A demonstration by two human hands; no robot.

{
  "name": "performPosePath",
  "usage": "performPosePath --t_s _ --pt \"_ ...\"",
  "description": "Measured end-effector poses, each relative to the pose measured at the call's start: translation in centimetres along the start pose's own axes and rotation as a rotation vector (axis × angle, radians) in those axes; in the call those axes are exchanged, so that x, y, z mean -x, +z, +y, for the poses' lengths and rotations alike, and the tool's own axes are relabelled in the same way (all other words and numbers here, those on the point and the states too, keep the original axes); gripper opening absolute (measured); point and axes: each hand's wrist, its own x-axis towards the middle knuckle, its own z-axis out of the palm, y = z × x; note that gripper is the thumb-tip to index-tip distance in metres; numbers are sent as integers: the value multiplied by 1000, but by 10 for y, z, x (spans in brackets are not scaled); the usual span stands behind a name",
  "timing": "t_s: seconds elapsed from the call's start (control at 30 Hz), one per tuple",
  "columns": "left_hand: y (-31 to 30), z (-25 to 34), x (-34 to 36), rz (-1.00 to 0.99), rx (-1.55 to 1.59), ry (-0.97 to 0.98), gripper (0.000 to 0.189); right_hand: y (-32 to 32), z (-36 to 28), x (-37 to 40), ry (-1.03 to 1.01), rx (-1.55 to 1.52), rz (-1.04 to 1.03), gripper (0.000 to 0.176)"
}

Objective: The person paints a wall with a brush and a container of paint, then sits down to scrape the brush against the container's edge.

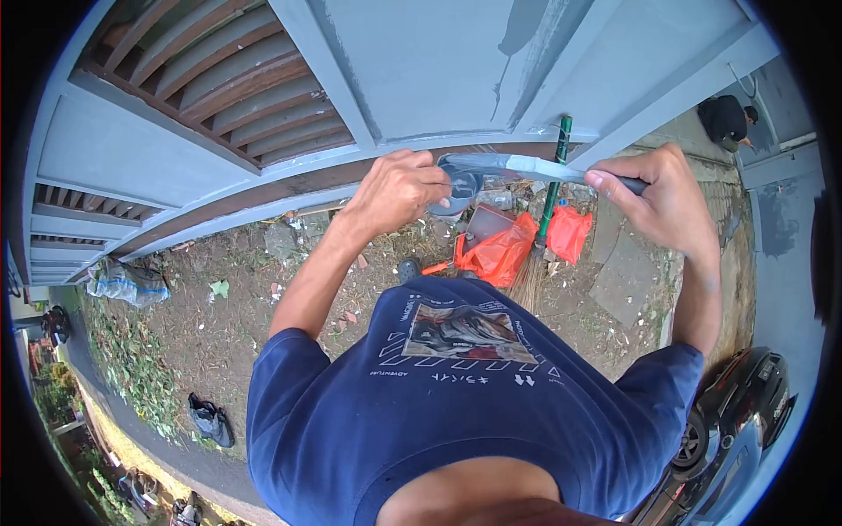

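Note:
My left hand (pixel 402 189) is closed on the rim of a small see-through cup (pixel 460 195) smeared with grey paint. Held in my right hand (pixel 660 195) is a paintbrush (pixel 539 167), its dark handle end sticking out past the fingers. The brush lies nearly level, and its grey, paint-coated head overlaps the top of the cup in this view. In front of both hands rises a blue-grey painted wall panel (pixel 421 74), with a darker grey patch (pixel 524 26) and a drip line on it.
A green-handled broom (pixel 554 180) leans on the wall beside orange plastic bags (pixel 498 252). Louvred vents (pixel 237 79) are at upper left. A person (pixel 726 120) crouches by the far right wall. A black car (pixel 745 412) stands at lower right; a dark bag (pixel 210 419) lies left.

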Motion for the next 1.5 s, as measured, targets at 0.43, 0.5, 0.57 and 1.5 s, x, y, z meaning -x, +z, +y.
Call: performPosePath --t_s 0.43,0.5,0.57,1.5 --pt "-5 24 -11 -14 -111 82 20 26 -48 -44 -250 397 -187 20" --pt "-3 25 -8 -13 -125 91 19 33 -53 -53 -247 430 -226 16" --pt "0 26 -3 6 -109 62 20 37 -57 -55 -244 467 -267 14" --pt "11 34 -8 -24 -81 73 16 44 -46 -68 -118 455 -353 20"
